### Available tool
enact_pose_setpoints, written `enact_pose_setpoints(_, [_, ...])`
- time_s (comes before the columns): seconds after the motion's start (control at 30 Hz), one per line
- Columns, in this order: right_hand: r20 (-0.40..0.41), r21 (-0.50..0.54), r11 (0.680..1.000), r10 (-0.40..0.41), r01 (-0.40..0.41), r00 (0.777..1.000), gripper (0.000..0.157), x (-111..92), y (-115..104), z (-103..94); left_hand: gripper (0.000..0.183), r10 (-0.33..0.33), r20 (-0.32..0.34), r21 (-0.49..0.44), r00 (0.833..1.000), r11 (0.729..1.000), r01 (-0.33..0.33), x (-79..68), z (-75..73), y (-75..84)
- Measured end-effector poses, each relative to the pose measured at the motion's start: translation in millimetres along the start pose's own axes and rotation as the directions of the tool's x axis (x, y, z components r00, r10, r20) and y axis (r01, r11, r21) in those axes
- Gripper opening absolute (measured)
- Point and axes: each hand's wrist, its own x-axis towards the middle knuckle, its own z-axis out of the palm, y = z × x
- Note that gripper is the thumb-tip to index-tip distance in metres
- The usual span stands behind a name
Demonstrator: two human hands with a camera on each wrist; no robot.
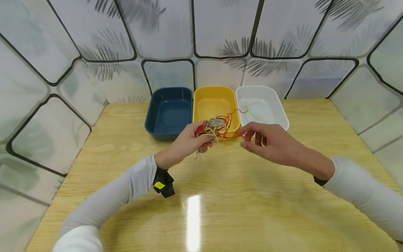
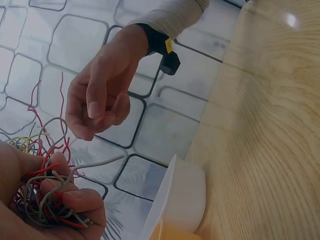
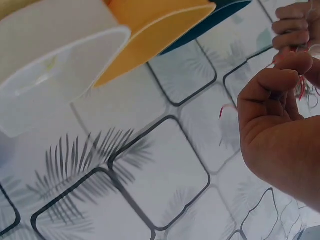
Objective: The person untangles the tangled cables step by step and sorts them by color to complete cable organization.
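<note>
A tangled bundle of thin wires (image 1: 217, 123), red, grey and yellow, is gripped in my left hand (image 1: 188, 141). In the left wrist view, grey and red wire ends (image 2: 50, 197) stick out between the curled fingers. Loose red strands trail from the bundle toward my right hand (image 1: 274, 143). That hand hovers just to the right, its fingers loosely bent and the thumb apart from the index finger. Red strands overlap its fingertips in the head view; the left wrist view shows no wire between thumb and fingers of the right hand (image 2: 102, 92).
Three bins stand side by side at the table's back: dark blue (image 1: 168, 131), yellow (image 1: 215, 91) and white (image 1: 281, 117). Thin yellow strands (image 1: 252, 111) show in the white bin. A patterned wall covering (image 1: 220, 31) rises behind the wooden table (image 1: 239, 210).
</note>
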Motion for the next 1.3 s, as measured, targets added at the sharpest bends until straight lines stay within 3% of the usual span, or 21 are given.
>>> enact_pose_setpoints(0.13, [-0.033, 0.025, 0.999, -0.037, 0.037, 0.999, 0.030, 2, -6, 13.9, 0.029, -0.014, 0.045, -0.016, 0.999, 1.000, 0.015, -2.2, 1.9, 3.7])
enact_pose_setpoints(0.23, [-0.098, -0.012, 0.994, -0.109, 0.109, 0.989, 0.028, 4, -4, 20.1, 0.030, -0.023, 0.089, -0.036, 0.996, 0.999, 0.027, -4.7, 2.2, 5.6])
enact_pose_setpoints(0.4, [-0.179, -0.112, 0.952, -0.300, 0.284, 0.937, 0.015, 7, 2, 24.9, 0.028, -0.019, 0.163, -0.060, 0.986, 0.998, 0.029, -8.3, 1.8, 7.3])
enact_pose_setpoints(0.53, [-0.188, -0.136, 0.930, -0.364, 0.343, 0.912, 0.013, 5, 2, 22.9, 0.030, -0.021, 0.160, -0.048, 0.987, 0.998, 0.029, -8.5, -0.9, 8.6])
enact_pose_setpoints(0.63, [-0.214, -0.068, 0.941, -0.338, 0.331, 0.917, 0.018, 0, 2, 17.3, 0.031, -0.040, 0.143, -0.049, 0.989, 0.998, 0.048, -8.2, -7.9, 9.2])
enact_pose_setpoints(0.73, [-0.261, 0.159, 0.943, -0.245, 0.292, 0.934, 0.019, -8, 1, 8.7, 0.029, -0.066, 0.150, -0.059, 0.986, 0.995, 0.076, -8.5, -18.1, 8.3])
enact_pose_setpoints(0.77, [-0.275, 0.277, 0.919, -0.204, 0.281, 0.940, 0.018, -10, 0, 5.4, 0.029, -0.075, 0.160, -0.056, 0.984, 0.995, 0.085, -8.8, -21.4, 7.9])
enact_pose_setpoints(0.8, [-0.288, 0.397, 0.875, -0.167, 0.276, 0.943, 0.017, -11, 0, 1.7, 0.029, -0.083, 0.171, -0.051, 0.982, 0.994, 0.093, -9.2, -24.3, 7.4])
enact_pose_setpoints(0.87, [-0.299, 0.600, 0.751, -0.110, 0.277, 0.948, 0.014, -13, -2, -6.0, 0.030, -0.098, 0.191, -0.045, 0.977, 0.993, 0.108, -9.6, -28.3, 6.8])
enact_pose_setpoints(0.93, [-0.299, 0.722, 0.633, -0.080, 0.280, 0.951, 0.015, -13, -2, -12.5, 0.032, -0.112, 0.202, -0.041, 0.973, 0.992, 0.123, -9.8, -30.2, 6.1])
enact_pose_setpoints(0.97, [-0.294, 0.757, 0.594, -0.064, 0.273, 0.954, 0.015, -13, -2, -14.8, 0.034, -0.119, 0.202, -0.040, 0.972, 0.991, 0.130, -10.0, -30.6, 5.6])
enact_pose_setpoints(1.03, [-0.287, 0.787, 0.561, -0.036, 0.257, 0.957, 0.016, -13, -1, -17.0, 0.036, -0.121, 0.199, -0.065, 0.972, 0.988, 0.137, -10.3, -30.7, 3.7])
enact_pose_setpoints(1.2, [-0.281, 0.758, 0.628, 0.069, 0.178, 0.957, 0.017, -15, 6, -15.9, 0.038, -0.078, 0.159, -0.213, 0.984, 0.971, 0.111, -11.8, -28.1, 1.9])
enact_pose_setpoints(1.3, [-0.288, 0.732, 0.661, 0.084, 0.163, 0.954, 0.016, -16, 12, -15.1, 0.033, -0.055, 0.119, -0.284, 0.991, 0.955, 0.087, -12.3, -27.3, 4.0])
